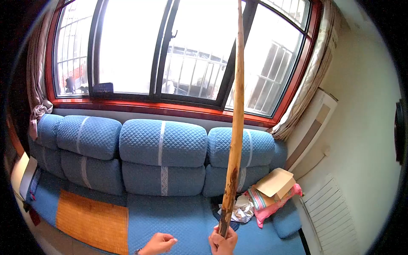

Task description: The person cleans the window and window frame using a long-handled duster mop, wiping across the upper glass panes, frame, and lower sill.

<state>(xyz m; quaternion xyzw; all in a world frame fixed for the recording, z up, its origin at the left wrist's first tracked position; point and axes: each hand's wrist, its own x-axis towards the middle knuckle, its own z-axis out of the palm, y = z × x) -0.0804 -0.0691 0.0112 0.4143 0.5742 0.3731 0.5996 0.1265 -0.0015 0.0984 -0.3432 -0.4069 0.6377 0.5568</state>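
A long wooden stick (pixel 236 140) stands almost upright in front of me, pale brown above with dark patches lower down. Its top runs past the upper edge of the view. My right hand (pixel 223 242) is wrapped round its dark lower end. To the left, my left hand (pixel 158 244) is held apart from the stick, over the blue sofa seat (pixel 170 216). Its fingers are curled in and I see nothing in them.
Behind the stick runs a blue quilted sofa back (pixel 163 142) under a red-framed window (pixel 170 104). An orange-brown mat (pixel 91 221) lies on the seat. At right are a cardboard box (pixel 275 182), a pink striped pillow (pixel 267 208), white crumpled cloth (pixel 243 209) and a radiator (pixel 331 216).
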